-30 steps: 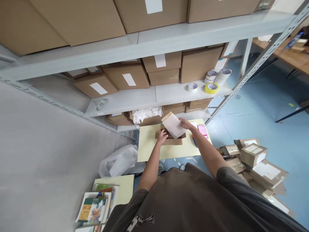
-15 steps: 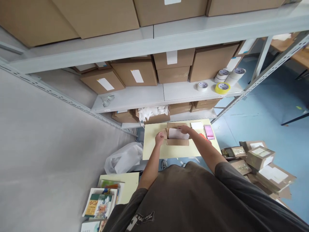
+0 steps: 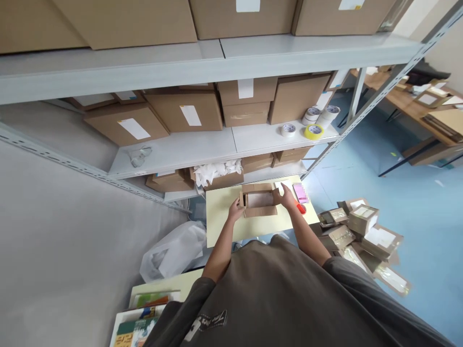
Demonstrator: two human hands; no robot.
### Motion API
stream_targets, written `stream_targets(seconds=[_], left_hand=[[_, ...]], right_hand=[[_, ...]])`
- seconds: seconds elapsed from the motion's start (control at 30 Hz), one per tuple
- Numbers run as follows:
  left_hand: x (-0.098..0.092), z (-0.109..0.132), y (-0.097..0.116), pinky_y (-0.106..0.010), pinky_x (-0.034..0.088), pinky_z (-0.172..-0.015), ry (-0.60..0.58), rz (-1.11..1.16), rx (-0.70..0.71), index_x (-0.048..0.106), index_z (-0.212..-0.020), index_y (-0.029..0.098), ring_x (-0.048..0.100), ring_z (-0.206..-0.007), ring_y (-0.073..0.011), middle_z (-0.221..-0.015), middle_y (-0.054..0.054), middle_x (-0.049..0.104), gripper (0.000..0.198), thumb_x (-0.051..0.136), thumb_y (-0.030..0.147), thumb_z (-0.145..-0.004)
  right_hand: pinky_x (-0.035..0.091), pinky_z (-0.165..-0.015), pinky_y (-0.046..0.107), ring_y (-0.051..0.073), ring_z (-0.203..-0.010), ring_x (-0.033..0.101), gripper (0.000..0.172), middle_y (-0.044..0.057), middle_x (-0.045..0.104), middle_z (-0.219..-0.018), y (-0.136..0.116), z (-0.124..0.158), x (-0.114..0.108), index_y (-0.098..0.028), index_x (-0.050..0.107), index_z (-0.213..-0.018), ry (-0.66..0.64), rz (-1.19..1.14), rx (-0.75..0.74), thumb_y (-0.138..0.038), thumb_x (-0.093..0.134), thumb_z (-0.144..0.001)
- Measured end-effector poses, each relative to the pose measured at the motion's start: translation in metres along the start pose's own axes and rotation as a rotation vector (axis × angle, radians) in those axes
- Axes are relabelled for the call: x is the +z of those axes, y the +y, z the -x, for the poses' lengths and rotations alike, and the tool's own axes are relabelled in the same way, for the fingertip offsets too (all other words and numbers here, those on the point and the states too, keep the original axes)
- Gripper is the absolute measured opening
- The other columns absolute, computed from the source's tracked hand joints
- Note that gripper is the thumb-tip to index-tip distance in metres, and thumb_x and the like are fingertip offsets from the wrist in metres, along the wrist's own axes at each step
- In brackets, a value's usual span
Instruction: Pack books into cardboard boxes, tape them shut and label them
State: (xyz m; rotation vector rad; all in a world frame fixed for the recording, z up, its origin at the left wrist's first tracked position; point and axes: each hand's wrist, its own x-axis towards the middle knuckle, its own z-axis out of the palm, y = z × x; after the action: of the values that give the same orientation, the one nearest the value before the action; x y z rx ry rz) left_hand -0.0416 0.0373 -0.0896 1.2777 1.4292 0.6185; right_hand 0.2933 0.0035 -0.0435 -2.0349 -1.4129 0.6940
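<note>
On the pale yellow table (image 3: 220, 226) a small cardboard box (image 3: 260, 211) lies with its flaps spread. Inside it a whitish flat-topped item (image 3: 259, 199) fills most of the space; I cannot make out its kind. My left hand (image 3: 235, 210) is closed on the box's left end flap. At the opposite end, my right hand (image 3: 285, 196) grips the right flap. Just right of that hand are a red-and-dark object (image 3: 300, 207), partly behind my forearm, and a pink-purple packet (image 3: 300, 193). White paper (image 3: 278, 185) lies behind the box.
Metal shelving (image 3: 173, 149) with cartons stands behind the table. It also holds white tape rolls (image 3: 288, 130) and a yellow one (image 3: 313, 131). Packed parcels (image 3: 361, 236) are heaped on the floor at right. A plastic bag (image 3: 173, 248) and books (image 3: 137, 323) are at left.
My right hand has moved from over the item inside to the box's right flap. My left hand stays at the left flap, which now stands more upright. The camera view has turned right.
</note>
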Motion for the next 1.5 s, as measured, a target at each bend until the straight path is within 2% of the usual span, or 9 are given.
stream_targets(seconds=[0.17, 0.27, 0.57, 0.73, 1.0, 1.13, 1.23, 1.37, 1.5], left_hand=[[0.009, 0.001, -0.001, -0.049, 0.033, -0.128, -0.285, -0.289, 0.125, 0.056, -0.156, 0.023, 0.024, -0.164, -0.0449, -0.179, -0.018, 0.028, 0.119, 0.104, 0.025, -0.047], [0.015, 0.003, -0.002, -0.055, 0.036, -0.126, -0.29, -0.483, 0.102, 0.054, -0.157, 0.029, 0.016, -0.165, -0.051, -0.182, -0.014, 0.018, 0.123, 0.105, 0.022, -0.044], [-0.012, 0.007, -0.02, -0.046, 0.035, -0.127, -0.268, -0.425, 0.119, 0.066, -0.145, 0.03, 0.029, -0.163, -0.0434, -0.18, -0.009, 0.028, 0.088, 0.097, 0.048, -0.065], [-0.052, 0.001, -0.031, -0.036, 0.034, -0.128, -0.242, -0.332, 0.102, 0.074, -0.135, 0.026, 0.041, -0.158, -0.0363, -0.176, -0.008, 0.039, 0.077, 0.095, 0.055, -0.067], [-0.05, -0.001, -0.047, -0.038, 0.041, -0.125, -0.109, -0.365, 0.231, 0.069, -0.144, 0.021, 0.052, -0.151, -0.0301, -0.167, -0.012, 0.051, 0.059, 0.073, 0.051, -0.094], [-0.032, -0.001, -0.048, -0.042, 0.04, -0.126, 0.103, -0.34, 0.213, 0.06, -0.155, 0.022, 0.051, -0.15, -0.0293, -0.16, -0.013, 0.059, 0.058, 0.065, 0.03, -0.098], [-0.03, -0.011, -0.04, -0.043, 0.038, -0.127, 0.181, -0.312, 0.131, 0.047, -0.163, 0.02, 0.043, -0.156, -0.0327, -0.167, -0.017, 0.049, 0.083, 0.076, 0.022, -0.086], [-0.039, -0.044, -0.018, -0.044, 0.041, -0.123, 0.081, -0.168, -0.064, 0.048, -0.158, 0.016, 0.048, -0.153, -0.0378, -0.165, -0.023, 0.049, 0.102, 0.09, 0.018, -0.066], [-0.048, -0.077, -0.003, -0.039, 0.055, -0.099, -0.129, 0.2, -0.135, 0.061, -0.139, 0.018, 0.071, -0.122, -0.0324, -0.135, -0.018, 0.073, 0.072, 0.087, 0.04, -0.075]], right_hand=[[0.045, -0.121, 0.057, 0.04, -0.149, 0.053, 0.095, 0.023, 0.053, -0.162, 0.046, 0.036, 0.007, -0.016, 0.039, -0.168, 0.054, -0.189, 0.263, -0.059, 0.067, -0.087], [0.049, -0.118, 0.053, 0.038, -0.15, 0.054, 0.095, 0.024, 0.049, -0.165, 0.05, 0.041, 0.022, -0.015, 0.04, -0.167, 0.008, -0.263, 0.293, -0.064, 0.064, -0.088], [0.043, -0.124, 0.044, 0.031, -0.155, 0.047, 0.071, 0.012, 0.042, -0.173, 0.006, 0.042, 0.054, -0.025, 0.059, -0.157, -0.298, -0.194, 0.098, -0.046, 0.072, -0.091], [0.041, -0.126, 0.044, 0.035, -0.153, 0.051, 0.092, 0.011, 0.025, -0.181, -0.003, 0.049, 0.068, -0.026, 0.064, -0.153, -0.489, -0.035, -0.017, -0.049, 0.094, -0.069], [0.057, -0.107, 0.042, 0.028, -0.12, 0.074, 0.043, 0.012, 0.06, -0.158, -0.005, 0.056, 0.108, -0.025, 0.074, -0.129, -0.158, -0.142, 0.059, -0.04, 0.077, -0.089], [0.059, -0.092, 0.037, 0.025, -0.104, 0.077, 0.055, 0.01, 0.078, -0.125, -0.015, 0.052, 0.122, -0.024, 0.059, -0.146, -0.022, -0.133, 0.272, -0.039, 0.069, -0.094], [0.056, -0.093, 0.035, 0.026, -0.11, 0.074, 0.068, 0.012, 0.076, -0.129, -0.023, 0.048, 0.122, -0.023, 0.047, -0.158, -0.027, 0.007, 0.327, -0.037, 0.07, -0.095], [0.054, -0.093, 0.034, 0.031, -0.123, 0.07, 0.088, 0.019, 0.068, -0.142, -0.032, 0.035, 0.112, -0.02, 0.032, -0.17, -0.121, 0.184, 0.334, -0.037, 0.074, -0.094], [0.054, -0.088, 0.035, 0.034, -0.118, 0.071, 0.106, 0.024, 0.062, -0.145, -0.039, 0.022, 0.106, -0.021, 0.017, -0.175, -0.184, 0.306, 0.352, -0.036, 0.079, -0.091]])
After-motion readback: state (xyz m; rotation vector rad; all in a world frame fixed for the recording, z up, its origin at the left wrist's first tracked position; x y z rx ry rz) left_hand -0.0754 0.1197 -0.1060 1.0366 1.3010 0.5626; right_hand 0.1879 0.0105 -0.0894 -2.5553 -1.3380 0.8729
